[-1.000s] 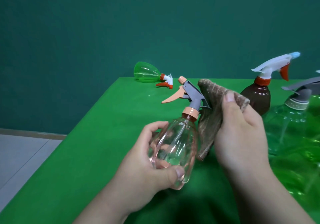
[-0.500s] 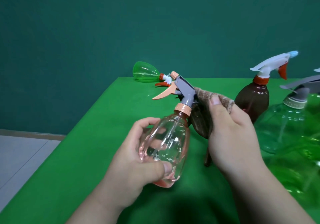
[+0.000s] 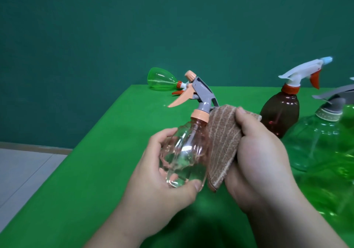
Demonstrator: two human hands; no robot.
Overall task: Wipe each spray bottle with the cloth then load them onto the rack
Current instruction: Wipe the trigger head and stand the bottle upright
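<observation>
Clear peach-tinted spray bottle [image 3: 183, 152] is off the worktop [image 3: 95, 171], front centre, between both hands. It's tilted, with the grey trigger head [image 3: 203, 92] leaning away and the peach lever pointing left. We read the tilt as deliberate, since it turns the shoulder and right flank toward the cloth.

The cloth [image 3: 222, 142] is brown, striped and folded. It lies against the bottle's right side from just under the peach collar down toward the base. Its lower corner hangs free.

Left hand [image 3: 159, 186]: fingers curled round the lower body from the left, thumb across the near bottom edge. We judge the low grip leaves the neck and upper body bare for wiping and lets the bottle be turned in the palm.

Right hand [image 3: 262, 161]: closed round the cloth, one digit on top of the fold pinching it, and the bunched part pressed toward the bottle. The back of the hand faces us, so we can't see the palm-side contact.

Further out:
- The brown bottle [image 3: 279, 111] stands upright behind the right hand and has a white sprayer with an orange lever.
- The large green bottle [image 3: 316, 138] is just right of it, with more green plastic blurred at the frame edge.
- The small green bottle [image 3: 161, 79] lies on its side at the far corner, well apart.

The rack isn't in view. We judge the wipe on this bottle is under way and loading hasn't started. We can't tell whether the other bottles have been wiped.
</observation>
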